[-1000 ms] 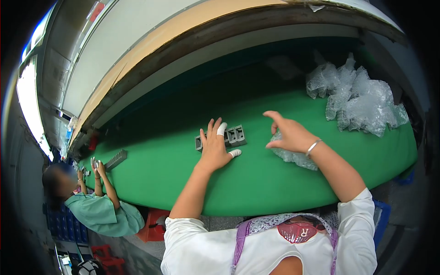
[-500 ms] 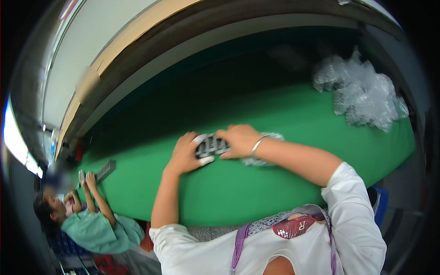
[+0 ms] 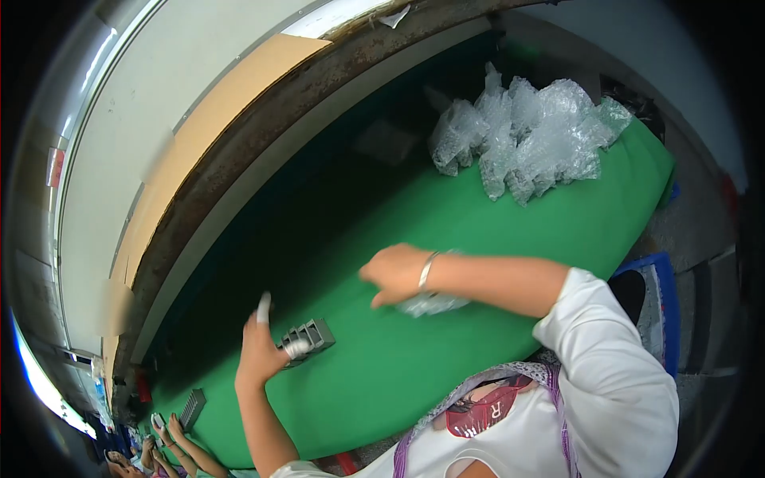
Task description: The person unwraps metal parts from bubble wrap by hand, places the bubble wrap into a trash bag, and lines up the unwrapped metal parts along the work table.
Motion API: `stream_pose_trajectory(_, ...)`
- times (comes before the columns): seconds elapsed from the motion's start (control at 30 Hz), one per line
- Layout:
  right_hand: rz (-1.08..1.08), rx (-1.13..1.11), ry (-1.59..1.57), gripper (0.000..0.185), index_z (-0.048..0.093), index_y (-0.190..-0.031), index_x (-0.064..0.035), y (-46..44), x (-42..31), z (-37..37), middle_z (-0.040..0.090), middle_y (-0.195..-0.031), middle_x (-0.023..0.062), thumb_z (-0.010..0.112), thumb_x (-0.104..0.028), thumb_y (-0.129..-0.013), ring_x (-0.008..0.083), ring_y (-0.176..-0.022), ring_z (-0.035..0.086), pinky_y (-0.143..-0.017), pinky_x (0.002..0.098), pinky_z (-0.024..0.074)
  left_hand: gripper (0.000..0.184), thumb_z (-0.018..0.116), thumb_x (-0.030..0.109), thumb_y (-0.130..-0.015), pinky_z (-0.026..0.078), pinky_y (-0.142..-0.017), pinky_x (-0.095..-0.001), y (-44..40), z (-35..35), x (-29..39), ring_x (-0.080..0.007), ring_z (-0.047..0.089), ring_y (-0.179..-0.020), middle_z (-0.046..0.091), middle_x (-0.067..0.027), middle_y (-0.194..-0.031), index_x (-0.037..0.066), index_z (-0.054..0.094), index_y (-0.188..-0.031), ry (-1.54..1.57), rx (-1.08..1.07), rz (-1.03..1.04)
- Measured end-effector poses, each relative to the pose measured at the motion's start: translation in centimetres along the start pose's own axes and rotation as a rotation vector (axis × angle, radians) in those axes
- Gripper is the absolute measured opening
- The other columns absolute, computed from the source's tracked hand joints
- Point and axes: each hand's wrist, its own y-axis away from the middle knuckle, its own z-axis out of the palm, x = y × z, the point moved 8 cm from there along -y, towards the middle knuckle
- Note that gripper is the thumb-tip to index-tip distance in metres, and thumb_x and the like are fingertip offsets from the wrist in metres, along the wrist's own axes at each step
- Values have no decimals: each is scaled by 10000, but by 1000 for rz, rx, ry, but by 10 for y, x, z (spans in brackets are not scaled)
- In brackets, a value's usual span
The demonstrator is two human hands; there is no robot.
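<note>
Grey rectangular slotted blocks (image 3: 315,337) sit by the outspread left hand (image 3: 260,355), perhaps for steadying, the unclenched right hand (image 3: 397,272) beside crumpled clear plastic (image 3: 433,306).

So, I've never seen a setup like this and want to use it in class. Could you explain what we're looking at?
There is no robot here. A person works with their own hands, and one head-worn camera looks forward and down at them. The surface is a green-covered table. The left hand, with white finger covers, is at a grey slotted part; I cannot tell whether it grips it. The right hand looks open and empty, near a piece of clear wrap. A heap of clear wrap lies further off. At the lower left, another person's hands are near a second grey part.
</note>
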Motion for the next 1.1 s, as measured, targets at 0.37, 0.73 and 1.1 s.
stream_pose_trajectory(0.37, 111, 712, -434, 163, 630, -861, 14, 136, 182, -23, 656, -776, 147, 676, -126, -791, 198, -707, 625, -680, 327, 493, 422, 657, 301, -788, 453, -924, -467, -274, 208, 261, -380, 568, -1083, 606, -206, -1141, 11, 605, -1091, 454, 326, -43)
stream_pose_trajectory(0.73, 174, 542, -169, 533, 582, -1153, 8, 161, 174, -21, 625, -868, 140, 781, -127, -678, 293, -822, 613, -749, 365, 482, 253, 531, 171, -840, 411, -368, -291, -154, 216, 207, -165, 532, -405, 612, -101, -638, -53, 602, -933, 1054, -319, -374)
stream_pose_trajectory(1.1, 316, 631, -108, 190, 608, -775, -11, 190, 161, -13, 642, -719, 132, 753, -122, -721, 280, -656, 618, -613, 366, 478, 151, 665, 73, -776, 501, -696, -401, -87, 174, 234, -348, 615, -768, 616, -191, -822, -17, 591, -872, 701, 391, 91)
